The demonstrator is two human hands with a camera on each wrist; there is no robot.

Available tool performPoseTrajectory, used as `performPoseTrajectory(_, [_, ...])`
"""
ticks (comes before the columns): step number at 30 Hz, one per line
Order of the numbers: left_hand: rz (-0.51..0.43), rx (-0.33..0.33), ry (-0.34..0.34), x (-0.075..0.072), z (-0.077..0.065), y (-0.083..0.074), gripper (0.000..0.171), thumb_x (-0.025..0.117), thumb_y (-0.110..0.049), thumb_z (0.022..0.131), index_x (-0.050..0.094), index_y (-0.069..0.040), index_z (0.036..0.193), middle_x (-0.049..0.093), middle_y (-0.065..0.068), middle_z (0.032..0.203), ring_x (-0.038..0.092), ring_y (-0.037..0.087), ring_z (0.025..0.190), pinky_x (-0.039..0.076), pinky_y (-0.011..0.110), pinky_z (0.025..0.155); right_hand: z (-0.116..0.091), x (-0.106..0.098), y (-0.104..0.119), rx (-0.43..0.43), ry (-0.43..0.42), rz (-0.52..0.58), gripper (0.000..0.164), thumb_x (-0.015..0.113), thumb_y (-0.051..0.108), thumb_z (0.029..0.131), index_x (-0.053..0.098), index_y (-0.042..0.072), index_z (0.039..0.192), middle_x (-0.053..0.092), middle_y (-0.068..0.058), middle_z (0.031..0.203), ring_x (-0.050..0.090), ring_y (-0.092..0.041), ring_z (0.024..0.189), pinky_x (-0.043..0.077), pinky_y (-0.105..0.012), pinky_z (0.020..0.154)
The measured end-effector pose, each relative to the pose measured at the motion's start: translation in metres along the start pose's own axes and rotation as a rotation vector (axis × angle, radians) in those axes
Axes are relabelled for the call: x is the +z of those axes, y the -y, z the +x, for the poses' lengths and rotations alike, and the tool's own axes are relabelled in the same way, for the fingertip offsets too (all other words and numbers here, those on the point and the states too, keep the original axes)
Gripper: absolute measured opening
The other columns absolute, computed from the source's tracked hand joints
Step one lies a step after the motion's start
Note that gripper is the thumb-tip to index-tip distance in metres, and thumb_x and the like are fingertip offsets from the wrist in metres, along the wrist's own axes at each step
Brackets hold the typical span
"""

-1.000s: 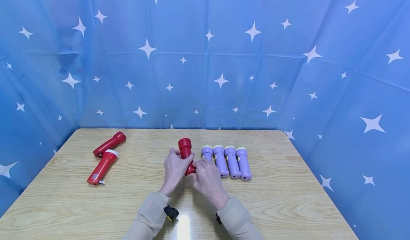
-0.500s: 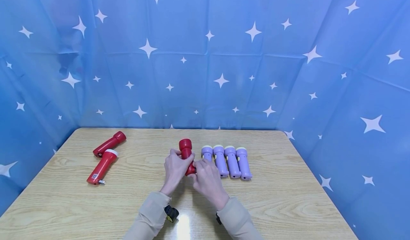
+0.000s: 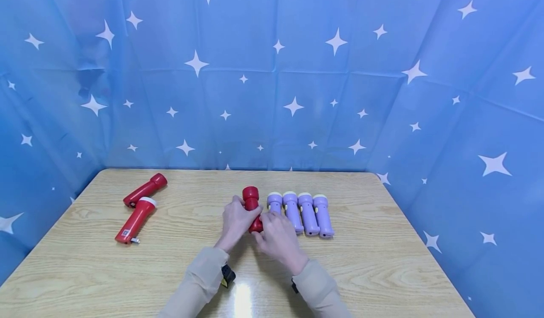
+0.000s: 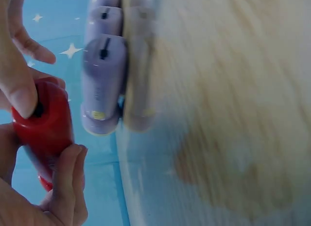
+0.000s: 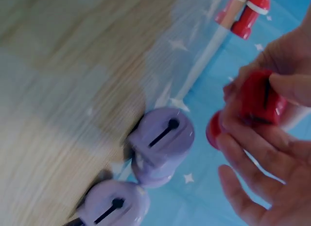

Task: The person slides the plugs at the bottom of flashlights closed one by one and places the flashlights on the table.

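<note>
A red flashlight (image 3: 250,196) is held at the middle of the table, its head pointing to the far side. My left hand (image 3: 236,220) grips its body from the left. My right hand (image 3: 278,238) pinches the tail end from the right; in the right wrist view the thumb lies on the tail of the red flashlight (image 5: 253,98), beside a dark slot. The left wrist view shows a thumb over the black part of this red flashlight's end (image 4: 53,126). Just right of the hands, several lilac flashlights (image 3: 308,216) lie side by side in a row.
At the left of the wooden table (image 3: 382,271) lie two more red flashlights: a dark-headed one (image 3: 143,191) behind, and a white-rimmed one (image 3: 138,219) with a metal plug (image 3: 135,240) sticking out. A blue star-patterned curtain (image 3: 238,91) hangs behind.
Both hands and the red flashlight have shifted slightly right, closer to the lilac row. The dark bit seen earlier at its tail no longer shows in the head view.
</note>
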State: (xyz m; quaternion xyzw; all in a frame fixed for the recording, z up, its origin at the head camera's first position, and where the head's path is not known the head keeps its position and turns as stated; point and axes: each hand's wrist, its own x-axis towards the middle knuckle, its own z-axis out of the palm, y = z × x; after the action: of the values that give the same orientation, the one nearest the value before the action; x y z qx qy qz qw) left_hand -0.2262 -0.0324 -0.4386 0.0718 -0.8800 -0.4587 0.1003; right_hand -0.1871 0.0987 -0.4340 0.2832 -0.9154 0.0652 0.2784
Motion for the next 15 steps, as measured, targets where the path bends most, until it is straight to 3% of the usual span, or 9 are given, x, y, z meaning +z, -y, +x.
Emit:
performPoseTrajectory(7, [0.182, 0.064, 0.027, 0.014, 0.007, 0.000, 0.046, 0.076, -0.039, 0.072, 0.052, -0.003, 0.087, 0.060, 0.011, 0.073, 0.055, 0.020, 0.059, 0.042, 0.027, 0.049, -0.004, -0.001, -0.027, 0.083, 0.105, 0.055, 0.042, 0.077, 0.036, 0.076, 0.067, 0.005, 0.102, 0.067, -0.009, 0.097, 0.062, -0.028, 0.094, 0.051, -0.042, 0.083])
performPoseTrajectory(12, [0.252, 0.067, 0.048, 0.021, 0.009, -0.002, 0.048, 0.075, -0.040, 0.074, 0.052, -0.002, 0.092, 0.057, 0.012, 0.074, 0.055, 0.022, 0.060, 0.040, 0.029, 0.048, -0.007, -0.003, -0.044, 0.238, 0.167, 0.058, 0.047, 0.075, 0.034, 0.079, 0.064, 0.003, 0.113, 0.059, -0.020, 0.124, 0.051, -0.042, 0.119, 0.042, -0.058, 0.096])
performPoseTrajectory(15, [0.266, 0.061, 0.056, 0.024, 0.009, -0.003, 0.050, 0.075, -0.040, 0.075, 0.052, -0.001, 0.096, 0.057, 0.012, 0.076, 0.055, 0.023, 0.062, 0.042, 0.031, 0.050, -0.011, -0.005, -0.054, 0.340, 0.191, 0.056, 0.049, 0.073, 0.033, 0.081, 0.062, 0.003, 0.118, 0.053, -0.022, 0.132, 0.043, -0.049, 0.126, 0.036, -0.067, 0.097])
